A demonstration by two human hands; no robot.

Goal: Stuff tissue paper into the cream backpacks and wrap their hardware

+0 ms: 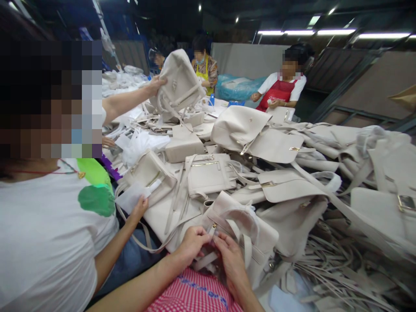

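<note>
A cream backpack (260, 236) rests in front of me, with clear wrap around its top handle. On it a gold zipper slider (214, 225) carries a pale zipper pull (212, 232). My left hand (194, 243) pinches this pull between thumb and fingertips. From the other side, my right hand (230, 253) has its fingers closed at the same pull, nearly touching the left thumb. Any small piece between the fingertips is too small to make out. Below my hands lies a red-and-white checked cloth (195, 292) with blue lettering.
Cream bags (211, 175) and loose straps (338, 268) cover the table. At my left, a person in a white shirt (48, 234) holds white sheet material (131, 197). Another hand (156, 85) lifts a backpack (178, 82). A person in a red apron (276, 93) works across the table.
</note>
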